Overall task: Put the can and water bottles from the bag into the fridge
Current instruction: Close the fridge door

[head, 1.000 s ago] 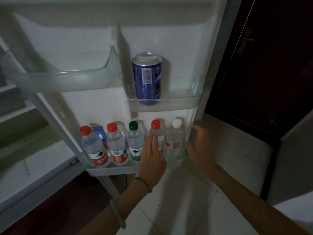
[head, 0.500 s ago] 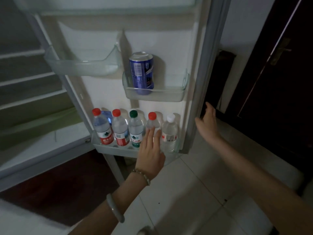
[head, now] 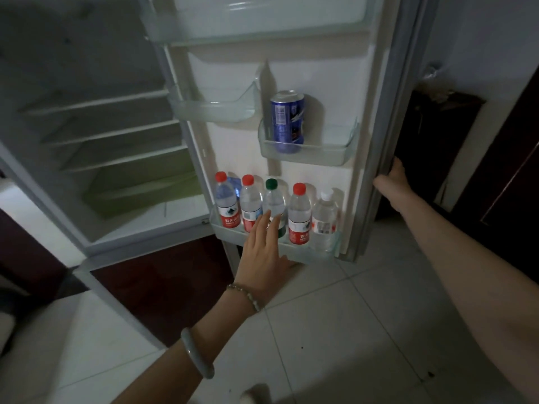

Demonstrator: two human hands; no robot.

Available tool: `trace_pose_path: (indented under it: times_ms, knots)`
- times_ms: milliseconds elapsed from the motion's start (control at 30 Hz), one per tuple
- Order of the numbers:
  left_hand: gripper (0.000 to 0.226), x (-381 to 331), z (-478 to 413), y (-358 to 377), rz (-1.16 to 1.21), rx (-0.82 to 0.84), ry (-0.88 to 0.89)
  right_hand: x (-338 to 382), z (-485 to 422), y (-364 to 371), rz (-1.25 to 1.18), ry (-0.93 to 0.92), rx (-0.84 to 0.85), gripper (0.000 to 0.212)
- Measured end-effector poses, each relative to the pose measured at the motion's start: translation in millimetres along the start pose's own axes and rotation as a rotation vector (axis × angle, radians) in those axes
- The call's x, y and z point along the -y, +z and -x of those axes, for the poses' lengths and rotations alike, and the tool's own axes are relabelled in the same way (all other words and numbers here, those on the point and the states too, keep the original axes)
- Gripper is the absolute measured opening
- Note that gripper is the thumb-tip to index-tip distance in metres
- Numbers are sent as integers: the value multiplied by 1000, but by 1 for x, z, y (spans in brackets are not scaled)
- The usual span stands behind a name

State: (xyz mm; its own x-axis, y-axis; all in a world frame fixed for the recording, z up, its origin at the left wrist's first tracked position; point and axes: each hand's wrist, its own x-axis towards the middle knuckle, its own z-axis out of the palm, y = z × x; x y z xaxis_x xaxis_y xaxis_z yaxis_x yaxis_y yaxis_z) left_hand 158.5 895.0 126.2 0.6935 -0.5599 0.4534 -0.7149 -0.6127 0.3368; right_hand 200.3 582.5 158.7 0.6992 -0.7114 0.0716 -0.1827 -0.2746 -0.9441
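A blue can [head: 287, 121] stands upright in the small right-hand shelf [head: 320, 156] of the open fridge door [head: 388, 112]. Several water bottles [head: 299, 211], with red, green and white caps, stand in a row in the bottom door shelf [head: 309, 253]. My left hand [head: 262, 258] is flat and open in front of that shelf, with its fingertips over the green-capped bottle [head: 272, 199]. My right hand [head: 392, 185] grips the door's outer edge, with its fingers hidden behind the edge. No bag is in view.
The fridge interior [head: 102, 135] at the left shows bare wire shelves and a greenish drawer. An empty door shelf [head: 215, 109] sits left of the can. A dark cabinet [head: 431, 141] and a dark wooden door [head: 495, 170] stand at the right, on a pale tiled floor [head: 350, 330].
My right hand has moved from beside the white-capped bottle to the door's outer edge and taken hold of it. My left hand has stayed in front of the bottles. The view has pulled back.
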Motion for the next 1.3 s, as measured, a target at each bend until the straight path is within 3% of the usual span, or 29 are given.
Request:
trace_pose_path:
  times_ms: [267,467,633,767,900,1100,1167,1300]
  knots:
    - [78,2,1,13,-67,78,-22,-18,31,-7,19,-126,6,64]
    - [78,4,7,17,-78,42,-23,-33,83,-14,83,-271,45,65]
    - [71,9,22,11,-68,-32,-25,-33,127,-16,120,-426,27,43]
    - [68,19,38,1,-91,-44,-28,-22,156,-11,92,-505,140,35]
    - [68,29,62,-12,-74,-82,-106,-17,187,4,176,-669,347,50]
    - [67,33,105,-47,5,-166,-147,1,229,37,218,-889,508,41]
    - [66,37,117,-62,-7,-202,-156,6,240,51,219,-966,577,48]
    - [68,51,138,-96,-53,-282,-188,12,262,89,297,-1125,522,57]
